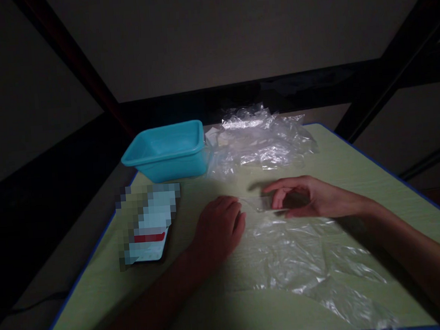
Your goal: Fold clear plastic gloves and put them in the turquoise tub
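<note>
My left hand (222,227) rests low over the table, palm down. Its fingers are curled together at the left end of a small clear plastic strip (260,203). My right hand (307,198) is curved in a loose pinch at the strip's other end, the thumb below and the fingers above, with a gap between them nearer the palm. The strip looks thin and see-through, and the fingers partly hide its ends. Just below the hands, flat clear plastic bags (294,260) lie crinkled on the table.
A turquoise plastic basin (167,161) stands at the back left. Beside it is a heap of crumpled clear plastic bags (265,141). A phone with a lit, blurred screen (152,222) lies at the left. The pale green table (200,317) has a blue edge.
</note>
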Available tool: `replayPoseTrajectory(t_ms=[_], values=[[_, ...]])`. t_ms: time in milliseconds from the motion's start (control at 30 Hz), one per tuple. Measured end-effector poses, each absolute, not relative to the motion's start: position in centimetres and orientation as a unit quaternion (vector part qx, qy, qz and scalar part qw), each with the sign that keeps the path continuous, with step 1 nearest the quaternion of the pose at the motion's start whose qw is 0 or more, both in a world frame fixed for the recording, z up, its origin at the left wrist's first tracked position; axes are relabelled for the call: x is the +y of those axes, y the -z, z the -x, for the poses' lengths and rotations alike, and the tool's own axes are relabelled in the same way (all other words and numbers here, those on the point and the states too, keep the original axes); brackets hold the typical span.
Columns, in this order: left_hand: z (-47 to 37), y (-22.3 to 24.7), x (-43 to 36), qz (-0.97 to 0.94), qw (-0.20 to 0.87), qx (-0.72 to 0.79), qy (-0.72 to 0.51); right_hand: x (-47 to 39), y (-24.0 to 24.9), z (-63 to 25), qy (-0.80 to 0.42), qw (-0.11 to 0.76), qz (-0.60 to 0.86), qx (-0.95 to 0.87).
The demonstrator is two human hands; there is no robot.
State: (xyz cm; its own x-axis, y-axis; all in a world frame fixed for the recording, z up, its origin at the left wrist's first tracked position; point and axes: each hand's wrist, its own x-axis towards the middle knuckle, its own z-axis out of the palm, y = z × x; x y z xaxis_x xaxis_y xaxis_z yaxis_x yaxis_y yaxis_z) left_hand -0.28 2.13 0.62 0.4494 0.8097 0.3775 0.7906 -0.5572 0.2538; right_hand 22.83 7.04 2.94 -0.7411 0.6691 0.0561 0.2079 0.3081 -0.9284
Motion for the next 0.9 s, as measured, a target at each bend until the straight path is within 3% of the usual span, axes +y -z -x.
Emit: replayPoseTrajectory(t_ms=[333, 633, 900], values=[[0.3, -0.2, 2.1, -0.838, 0.016, 0.473, -0.272, 6.7, -4.2, -22.9, -0.383, 0.255, 0.295, -0.837], [0.1, 0.4, 2.0, -0.854, 0.089, 0.444, -0.257, 6.3, -2.9, -21.7, -0.279, 0.158, 0.245, -0.915], [0.3, 0.4, 2.2, -0.853, 0.078, 0.459, -0.234, 6.7, -2.5, -22.1, -0.248, 0.148, 0.251, -0.924]])
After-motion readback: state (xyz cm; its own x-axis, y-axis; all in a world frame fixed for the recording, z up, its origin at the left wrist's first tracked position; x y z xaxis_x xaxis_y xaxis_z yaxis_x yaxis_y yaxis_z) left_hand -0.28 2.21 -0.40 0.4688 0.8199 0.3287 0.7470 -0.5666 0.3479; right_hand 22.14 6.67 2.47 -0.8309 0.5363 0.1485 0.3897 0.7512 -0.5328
